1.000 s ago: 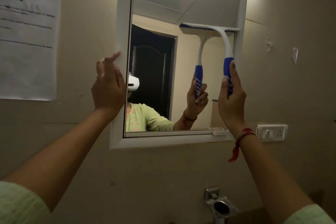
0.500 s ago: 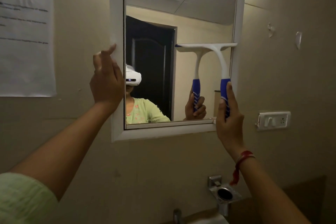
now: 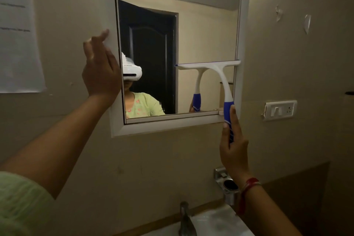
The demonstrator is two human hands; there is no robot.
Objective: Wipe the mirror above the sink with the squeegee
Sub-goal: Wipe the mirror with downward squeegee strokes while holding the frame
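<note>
A mirror (image 3: pixel 206 30) in a white frame (image 3: pixel 164 126) hangs on the beige wall. The squeegee (image 3: pixel 222 76), white with a blue handle, lies with its blade flat against the lower right part of the glass, level with the right frame edge. My right hand (image 3: pixel 232 151) grips the blue handle from below, under the mirror's bottom right corner. My left hand (image 3: pixel 100 69) rests on the left side of the frame, fingers mostly straight. The glass reflects the squeegee and a person in a green top.
A white sink (image 3: pixel 216 222) with a metal tap (image 3: pixel 186 220) sits below. A chrome holder (image 3: pixel 228 184) is fixed to the wall under the mirror. A switch plate (image 3: pixel 279 110) is on the right wall, a paper notice (image 3: pixel 17 30) on the left.
My right hand has drawn the squeegee straight down the right side of the mirror, from near the top to the lower part. My left hand stayed on the frame.
</note>
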